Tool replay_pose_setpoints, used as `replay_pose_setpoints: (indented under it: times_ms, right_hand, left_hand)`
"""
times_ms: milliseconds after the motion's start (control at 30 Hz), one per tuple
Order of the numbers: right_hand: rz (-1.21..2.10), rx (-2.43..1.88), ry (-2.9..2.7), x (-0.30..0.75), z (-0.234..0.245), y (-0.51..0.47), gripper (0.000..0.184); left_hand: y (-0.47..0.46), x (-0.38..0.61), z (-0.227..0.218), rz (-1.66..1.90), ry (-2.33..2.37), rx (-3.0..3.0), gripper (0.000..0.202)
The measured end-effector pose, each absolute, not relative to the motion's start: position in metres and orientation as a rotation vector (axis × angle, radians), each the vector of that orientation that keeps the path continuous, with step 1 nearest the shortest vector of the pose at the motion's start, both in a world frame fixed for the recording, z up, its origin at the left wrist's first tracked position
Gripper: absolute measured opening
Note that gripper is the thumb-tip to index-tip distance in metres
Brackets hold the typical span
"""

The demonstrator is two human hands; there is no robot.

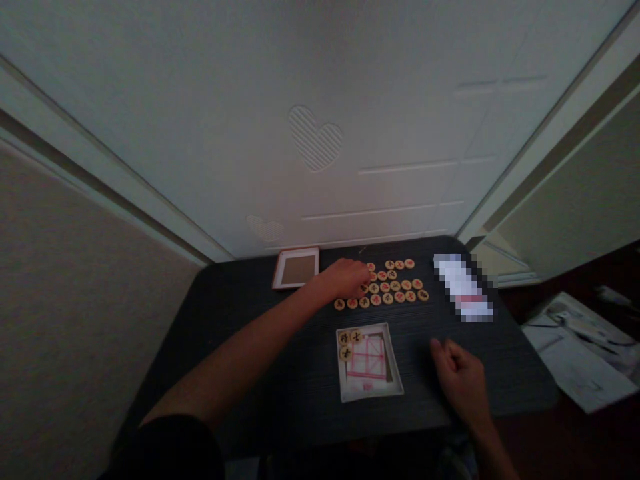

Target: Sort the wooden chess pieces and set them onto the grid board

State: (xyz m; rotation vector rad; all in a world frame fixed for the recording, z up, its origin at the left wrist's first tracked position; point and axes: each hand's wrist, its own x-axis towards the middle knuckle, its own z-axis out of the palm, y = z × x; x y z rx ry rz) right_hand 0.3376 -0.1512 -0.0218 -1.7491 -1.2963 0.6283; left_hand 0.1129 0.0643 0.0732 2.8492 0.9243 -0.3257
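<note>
While the left hand (350,277) reaches across the dark table (235,300) toward its far edge, as the head view shows, its fingers bend down over the left end of the rows of round pieces (387,299); whether they grip one cannot be told, since the hand hides them. The pieces, marked with red or black characters, lie flat near the middle of the far edge, the front row longest. Nearer the table's near edge sits a shallow white box (373,393), with three pieces grouped at its far left corner beside a sheet with pink lines (367,363). Just right of the box, the right hand (460,373) is curled into a loose fist. Toward the far left corner, a second shallow box (299,270) stands beside the left hand.
</note>
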Motion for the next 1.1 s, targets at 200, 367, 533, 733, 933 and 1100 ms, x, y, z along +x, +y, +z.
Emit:
replay_pose_setpoints:
  times_ms: [200,367,533,733,933,1100]
  right_hand:
    - [0.626,-1.762,-1.284,0.338,-0.024,-0.151,0.050]
    - [0.631,-1.755,-1.292,0.337,-0.021,-0.151,0.050]
    - [0.598,-1.759,-1.318,0.337,-0.018,-0.152,0.050]
    - [0.586,-1.757,-1.337,0.338,-0.019,-0.152,0.050]
    - [0.558,-1.765,-1.366,0.337,-0.018,-0.151,0.050]
    - [0.551,-1.769,-1.380,0.336,-0.018,-0.150,0.050]
  left_hand:
    - [0.063,0.107,0.091,-0.201,0.861,2.818,0.015]
    - [0.049,0.088,0.111,-0.058,0.806,2.728,0.024]
    - [0.013,0.071,0.126,-0.022,0.808,2.549,0.024]
    - [-0.030,0.058,0.120,-0.046,0.806,2.415,0.024]
    - [-0.056,0.050,0.101,-0.043,0.802,2.407,0.019]
    - [-0.068,0.047,0.088,-0.047,0.801,2.480,0.016]
